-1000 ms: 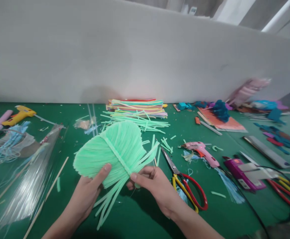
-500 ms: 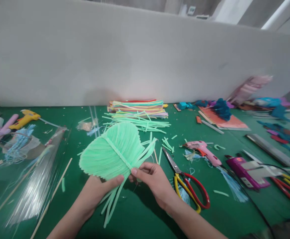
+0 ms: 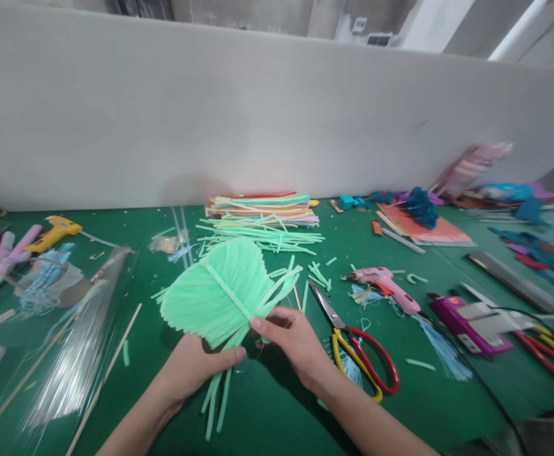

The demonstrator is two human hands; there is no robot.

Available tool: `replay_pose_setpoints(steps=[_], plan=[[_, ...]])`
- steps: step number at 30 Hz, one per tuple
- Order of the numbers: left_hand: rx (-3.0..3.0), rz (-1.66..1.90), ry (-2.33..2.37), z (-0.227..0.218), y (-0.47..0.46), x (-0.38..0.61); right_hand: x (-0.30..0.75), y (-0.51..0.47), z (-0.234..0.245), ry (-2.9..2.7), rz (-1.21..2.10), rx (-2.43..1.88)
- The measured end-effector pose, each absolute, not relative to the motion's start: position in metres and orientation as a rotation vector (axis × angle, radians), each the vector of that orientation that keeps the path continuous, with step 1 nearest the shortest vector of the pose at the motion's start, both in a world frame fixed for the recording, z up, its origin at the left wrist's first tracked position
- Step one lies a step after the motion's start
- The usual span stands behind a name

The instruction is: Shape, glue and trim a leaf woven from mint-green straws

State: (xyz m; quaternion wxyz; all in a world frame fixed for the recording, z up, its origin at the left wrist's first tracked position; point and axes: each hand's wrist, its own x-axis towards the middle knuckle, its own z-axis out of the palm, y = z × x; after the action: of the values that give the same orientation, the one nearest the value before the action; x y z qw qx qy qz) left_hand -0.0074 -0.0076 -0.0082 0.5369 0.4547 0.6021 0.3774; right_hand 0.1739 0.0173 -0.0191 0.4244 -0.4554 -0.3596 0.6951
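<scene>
Mint-green straw fan (image 3: pixel 220 292), leaf-shaped with a center rib, held just above the green table (image 3: pixel 277 411) near its front middle, loose straw ends hanging below. Left hand (image 3: pixel 195 367) under the fan's lower edge, thumb curled over the front, fingers closed on it. Right hand (image 3: pixel 295 342) pinches the fan's base at the rib, thumb on top, fingers bent around it. Red-and-yellow scissors (image 3: pixel 357 354) lie just right of the right hand, jaws parted. Pink glue gun (image 3: pixel 385 288) further right. Pile of colored straws (image 3: pixel 262 209) behind the fan, by the grey wall. Yellow glue gun (image 3: pixel 53 231) far left; clear plastic sleeve (image 3: pixel 68 354) left of the left hand.
</scene>
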Motion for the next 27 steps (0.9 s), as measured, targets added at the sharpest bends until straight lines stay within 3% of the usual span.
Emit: replay_pose_setpoints(steps=[19,27], plan=[[1.868,0.769,1.789,-0.02,-0.012,-0.008,0.176,0.02,-0.017,-0.842,1.502,-1.217],[1.814,0.737,1.717,-0.008,-0.014,-0.008,0.177,0.022,-0.02,-0.898,1.53,-1.199]])
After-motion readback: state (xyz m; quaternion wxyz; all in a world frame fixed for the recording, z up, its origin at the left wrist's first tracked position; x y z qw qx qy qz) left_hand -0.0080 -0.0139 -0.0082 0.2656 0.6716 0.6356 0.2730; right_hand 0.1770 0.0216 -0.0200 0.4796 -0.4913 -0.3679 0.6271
